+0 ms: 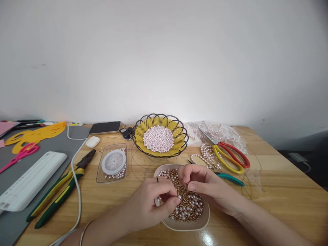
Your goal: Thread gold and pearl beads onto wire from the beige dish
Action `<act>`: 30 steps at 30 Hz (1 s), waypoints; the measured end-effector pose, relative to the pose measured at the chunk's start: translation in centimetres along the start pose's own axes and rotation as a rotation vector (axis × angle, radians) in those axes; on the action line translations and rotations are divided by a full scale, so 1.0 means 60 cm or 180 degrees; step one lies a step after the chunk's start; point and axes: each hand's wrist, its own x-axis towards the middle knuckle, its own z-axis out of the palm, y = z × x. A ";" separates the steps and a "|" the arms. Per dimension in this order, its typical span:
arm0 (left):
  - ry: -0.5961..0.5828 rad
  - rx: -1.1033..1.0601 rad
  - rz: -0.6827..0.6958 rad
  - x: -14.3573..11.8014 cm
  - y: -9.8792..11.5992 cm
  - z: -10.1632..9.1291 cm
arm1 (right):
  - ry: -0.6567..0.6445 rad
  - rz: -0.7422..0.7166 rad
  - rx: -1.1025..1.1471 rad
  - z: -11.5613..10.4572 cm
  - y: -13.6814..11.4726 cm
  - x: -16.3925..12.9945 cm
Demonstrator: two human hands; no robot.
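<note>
My left hand (160, 201) is over the near left part of a pale dish (186, 228), thumb and forefinger closed in a pinch. A white pearl bead (179, 197) shows at those fingertips. My right hand (202, 179) is above the dish's right side, its fingers curled and thumb and forefinger brought close together. Whatever lies between them is too small to make out. Small bronze-coloured beads (188, 201) and larger pearl beads (186, 213) fill the dish, partly hidden by both hands. A thin dark band shows by my left fingers.
Behind the dish stands a yellow basket (135, 136) of pale beads. Left are a clear box with a thread spool (114, 162), pliers (64, 191), a white cable (78, 191), and a power strip (33, 181). Scissors (230, 157), bead strands (207, 153) and a teal-handled tool (232, 178) lie right.
</note>
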 end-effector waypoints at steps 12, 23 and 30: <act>-0.0003 0.0001 0.0009 -0.001 -0.001 0.001 | -0.0236 -0.0104 -0.0278 -0.003 0.001 0.002; 0.0086 -0.0079 0.0151 -0.002 -0.001 0.000 | -0.0077 -0.0972 -0.3099 -0.008 -0.022 -0.008; 0.0072 -0.0086 0.0137 -0.003 -0.007 -0.002 | -0.0826 -0.0553 -0.4676 -0.021 -0.036 -0.007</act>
